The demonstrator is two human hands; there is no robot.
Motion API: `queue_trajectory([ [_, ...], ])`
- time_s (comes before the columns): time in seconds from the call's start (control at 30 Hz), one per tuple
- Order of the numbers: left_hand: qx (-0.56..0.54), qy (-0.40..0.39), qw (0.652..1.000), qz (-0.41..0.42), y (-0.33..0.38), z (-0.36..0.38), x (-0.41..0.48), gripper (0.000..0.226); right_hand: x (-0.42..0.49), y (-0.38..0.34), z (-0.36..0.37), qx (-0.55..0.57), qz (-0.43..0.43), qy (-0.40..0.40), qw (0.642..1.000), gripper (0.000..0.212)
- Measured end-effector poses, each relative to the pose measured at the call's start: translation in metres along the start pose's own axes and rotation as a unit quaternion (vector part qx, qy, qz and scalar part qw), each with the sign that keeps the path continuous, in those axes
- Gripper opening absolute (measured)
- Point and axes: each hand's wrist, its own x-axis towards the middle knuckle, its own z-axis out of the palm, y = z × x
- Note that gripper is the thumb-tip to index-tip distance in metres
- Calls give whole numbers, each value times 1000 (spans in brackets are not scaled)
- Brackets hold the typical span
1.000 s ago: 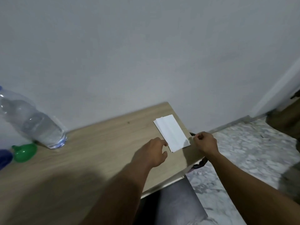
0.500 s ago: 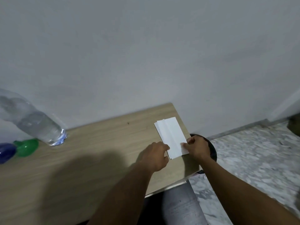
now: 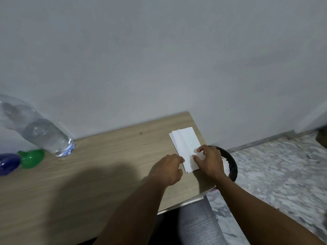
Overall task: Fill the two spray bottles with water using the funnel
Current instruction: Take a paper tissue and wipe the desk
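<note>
Hands at the right end of the counter (image 3: 106, 167), both on a folded paper (image 3: 185, 144). The folded paper is white, oblong, lying flat on the wood-grain top close to the right edge, its long side running away from the person toward the wall. The right hand (image 3: 210, 161) lies over the near right part of the sheet, with fingers and thumb curled and pinching it. The left hand (image 3: 167, 171) is knuckles-up with its fingers curled under, one fingertip against the sheet's near left edge; whether it grips anything cannot be told. Both forearms are bare. The water bottle (image 3: 40, 133), clear plastic, stands at the far left of the counter near the wall, well apart from the hands, its top cut off by the frame edge. Just beside its base lies a green plastic item (image 3: 32, 158), and touching that, at the frame edge, a blue plastic item (image 3: 8, 163); both are too blurred to identify. A black bin (image 3: 233, 167) with white contents stands on the marble floor (image 3: 276, 175) just beyond the counter's right end, partly hidden by the right hand. A plain grey wall (image 3: 159, 59) fills the background.
</note>
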Motion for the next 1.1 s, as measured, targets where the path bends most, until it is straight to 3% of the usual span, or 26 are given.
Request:
queue_trajectory([
  [0.1,-9,-5,1000,-17,-5,-2,1,44,0,-7,6,-30,-6,-29,999,30],
  [0.3,-15,-6,1000,-26,-5,-6,2,47,-1,-15,9,-39,-6,-20,999,12],
  [0.43,-9,-5,1000,-17,-1,-8,3,47,0,-17,3,60,9,4,998,15],
  [0.67,-3,-10,1000,0,7,-11,4,53,8,-21,-22,250,154,14,956,12],
  [0.9,61,-42,996,42,20,-6,5,60,9,-24,-37,276,196,-61,939,34],
  [1.1,55,-48,997,29,19,-5,4,62,8,-38,-46,329,246,-123,904,29],
])
